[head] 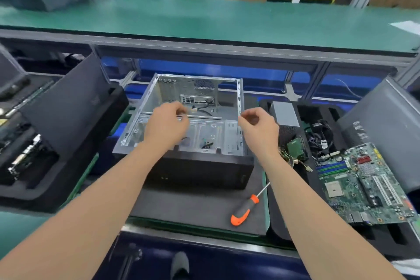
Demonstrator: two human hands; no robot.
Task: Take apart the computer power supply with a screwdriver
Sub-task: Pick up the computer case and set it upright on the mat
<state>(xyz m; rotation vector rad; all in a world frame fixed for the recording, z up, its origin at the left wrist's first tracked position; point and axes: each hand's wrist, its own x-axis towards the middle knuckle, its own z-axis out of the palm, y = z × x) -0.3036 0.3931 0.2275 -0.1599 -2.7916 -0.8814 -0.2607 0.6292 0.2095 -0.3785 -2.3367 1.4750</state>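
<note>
An open, gutted metal computer case point(231, 141) lies on a dark foam mat point(193, 207) in front of me. My left hand point(166, 124) hovers over the case interior with curled fingers near a small white connector point(193, 110) on a black cable; whether it pinches anything I cannot tell. My right hand point(259, 127) hangs above the case's right wall, fingers loosely curled, holding nothing I can see. An orange-and-black screwdriver point(246, 207) lies on the mat in front of the case. The grey power supply box point(285, 113) sits to the right of the case.
A motherboard point(366, 186), a small green board point(295, 146) and a cable bundle point(320, 136) lie on a black tray at right. A grey side panel point(386, 127) leans at far right, a dark panel point(68, 116) at left. A green shelf point(204, 20) overhangs the bench.
</note>
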